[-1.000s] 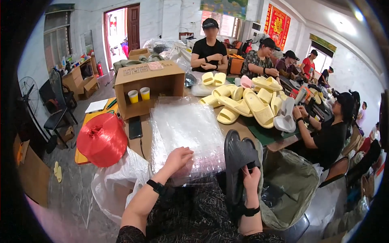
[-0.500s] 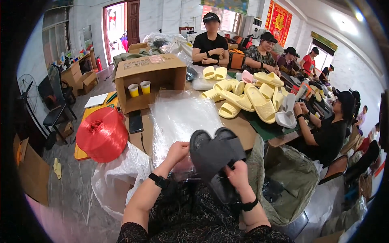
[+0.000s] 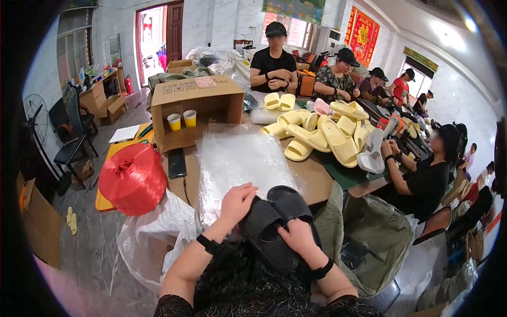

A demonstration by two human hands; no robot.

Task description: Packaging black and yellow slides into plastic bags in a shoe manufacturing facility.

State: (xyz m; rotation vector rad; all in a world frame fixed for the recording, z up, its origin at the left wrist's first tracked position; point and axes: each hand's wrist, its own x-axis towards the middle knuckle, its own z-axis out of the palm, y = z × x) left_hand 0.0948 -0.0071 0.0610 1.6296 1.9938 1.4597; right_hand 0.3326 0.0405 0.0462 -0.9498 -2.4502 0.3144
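Note:
A pair of black slippers (image 3: pixel 261 224) is held in front of my body, one partly over the other, soles slanting down toward me. My right hand (image 3: pixel 300 236) is closed on them, its fingers at the straps' foot openings. My left hand (image 3: pixel 237 203) is beside the left slipper's toe, over the near part of a stack of clear plastic bags (image 3: pixel 243 158). Its fingers reach out flat and appear to hold nothing; whether they touch the slipper is unclear. Both wrists wear black bands.
Yellow slippers (image 3: pixel 340 140) are piled at the table's right. A cardboard box (image 3: pixel 198 95) with two cups stands behind the bags. A phone (image 3: pixel 177 162) and a red twine roll (image 3: pixel 132 179) are left. A green sack (image 3: pixel 375 238) stands right. A co-worker (image 3: pixel 430 169) handles pale slippers.
The black slippers have come lower and nearer to me, and now fan apart more. My left hand has moved from the slipper's edge, its fingers straightening. My right hand keeps its hold.

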